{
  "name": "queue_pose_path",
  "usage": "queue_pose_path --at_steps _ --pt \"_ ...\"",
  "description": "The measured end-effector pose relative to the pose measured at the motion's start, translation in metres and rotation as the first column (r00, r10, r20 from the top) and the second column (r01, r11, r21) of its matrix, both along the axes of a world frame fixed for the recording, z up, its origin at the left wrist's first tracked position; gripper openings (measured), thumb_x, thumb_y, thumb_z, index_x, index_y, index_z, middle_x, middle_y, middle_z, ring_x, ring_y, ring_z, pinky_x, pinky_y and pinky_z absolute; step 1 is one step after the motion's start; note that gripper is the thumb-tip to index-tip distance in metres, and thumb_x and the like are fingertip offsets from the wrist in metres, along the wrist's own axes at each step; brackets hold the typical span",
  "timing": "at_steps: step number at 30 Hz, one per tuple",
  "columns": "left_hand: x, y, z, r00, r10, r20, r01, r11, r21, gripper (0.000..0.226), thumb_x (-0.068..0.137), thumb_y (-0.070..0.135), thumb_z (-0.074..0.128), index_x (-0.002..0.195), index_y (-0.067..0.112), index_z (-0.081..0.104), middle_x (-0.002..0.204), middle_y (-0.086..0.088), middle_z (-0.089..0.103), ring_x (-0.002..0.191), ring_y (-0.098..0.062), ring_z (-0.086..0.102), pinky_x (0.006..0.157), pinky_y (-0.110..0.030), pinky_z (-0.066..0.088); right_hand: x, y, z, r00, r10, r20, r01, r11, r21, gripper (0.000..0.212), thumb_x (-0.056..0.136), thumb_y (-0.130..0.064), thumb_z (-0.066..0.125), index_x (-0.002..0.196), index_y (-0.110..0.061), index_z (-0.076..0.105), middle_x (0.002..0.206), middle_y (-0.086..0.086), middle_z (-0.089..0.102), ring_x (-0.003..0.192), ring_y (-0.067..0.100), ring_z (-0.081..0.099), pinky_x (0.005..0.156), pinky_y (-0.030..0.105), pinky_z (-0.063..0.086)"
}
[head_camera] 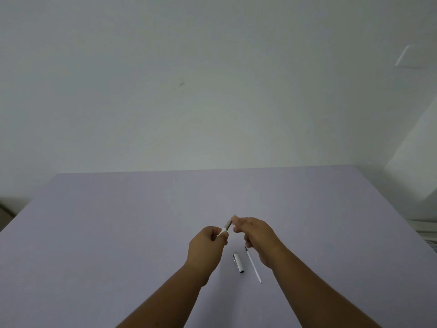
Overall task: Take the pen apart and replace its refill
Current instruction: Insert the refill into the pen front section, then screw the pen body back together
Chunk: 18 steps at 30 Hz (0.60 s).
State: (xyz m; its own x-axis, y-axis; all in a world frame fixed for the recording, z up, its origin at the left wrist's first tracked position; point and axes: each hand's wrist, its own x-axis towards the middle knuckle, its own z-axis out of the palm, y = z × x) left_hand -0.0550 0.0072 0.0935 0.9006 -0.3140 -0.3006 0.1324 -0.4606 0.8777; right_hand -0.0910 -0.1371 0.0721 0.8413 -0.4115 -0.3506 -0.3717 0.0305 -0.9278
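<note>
Head view: lavender table [118, 233] spans the frame. Left hand [208, 242] grips the pen barrel [226, 227] above it, while right hand [257, 237] pinches the barrel's far tip. Refill [253, 265] and cap [238, 262] lie side by side beneath.

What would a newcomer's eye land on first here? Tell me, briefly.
First, the two hands meeting above the middle of the lilac table: the left hand grips a pen body while the right hand works at its tip. Just beneath them lie a white pen cap and a thin white refill, side by side.
</note>
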Motion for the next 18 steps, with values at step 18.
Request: queue_pose_path --at_steps 18 --pt "0.018 0.031 -0.031 0.907 0.084 -0.412 -0.186 0.959 -0.215 0.015 0.082 0.014 0.071 0.097 0.014 0.071 0.073 -0.004 0.068 0.062 -0.015 0.064 0.053 -0.021 0.053 0.008 0.019 -0.111 0.919 0.013 -0.393 -0.285 0.711 -0.643 0.026 0.091 -0.023 0.052 0.11 -0.006 0.057 0.11 0.014 0.064 0.105 0.029 0.059 0.086 0.032 0.045"
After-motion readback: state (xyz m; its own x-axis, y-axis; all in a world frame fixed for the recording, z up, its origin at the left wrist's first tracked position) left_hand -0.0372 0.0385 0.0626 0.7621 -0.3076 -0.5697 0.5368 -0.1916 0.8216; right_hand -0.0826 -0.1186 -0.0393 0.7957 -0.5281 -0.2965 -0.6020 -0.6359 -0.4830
